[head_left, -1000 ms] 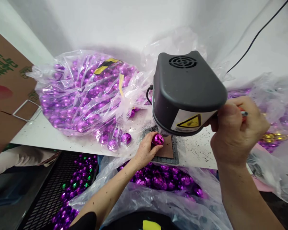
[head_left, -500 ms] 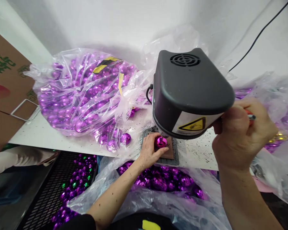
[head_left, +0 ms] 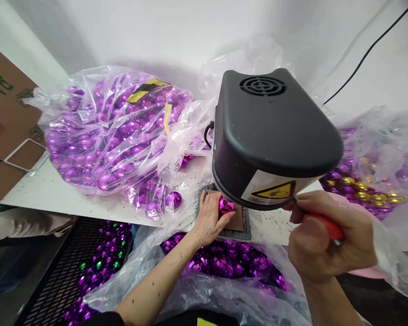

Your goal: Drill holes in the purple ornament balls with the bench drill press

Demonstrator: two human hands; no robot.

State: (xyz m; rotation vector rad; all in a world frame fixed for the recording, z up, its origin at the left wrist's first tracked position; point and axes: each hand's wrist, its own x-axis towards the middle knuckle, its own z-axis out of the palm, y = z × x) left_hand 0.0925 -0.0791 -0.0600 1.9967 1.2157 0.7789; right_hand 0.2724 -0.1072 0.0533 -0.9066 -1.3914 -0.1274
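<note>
My left hand (head_left: 211, 215) is closed round a shiny magenta mirror-faceted ball (head_left: 226, 205), thumb on one side and fingers on the other. The ball rests over a brown pad on a grey base plate (head_left: 243, 230), under the black machine housing (head_left: 279, 122). My right hand (head_left: 333, 237) is wrapped round a red handle (head_left: 326, 225) with a metal end, at the housing's lower right. Whether that handle joins the machine is hidden. The housing carries a fan grille and a yellow warning label (head_left: 274, 189).
A clear bag of purple balls (head_left: 112, 131) lies left on the white table (head_left: 78, 201). An open bag of purple balls (head_left: 224, 260) hangs at the front edge. Right is another bag with purple and gold balls (head_left: 377, 190). A cardboard box (head_left: 7, 117) and black crate (head_left: 51, 271) stand left.
My right hand has moved down and slightly left, with the red handle now more visible. My left hand still holds the ball at the base plate. The view has shifted slightly.
</note>
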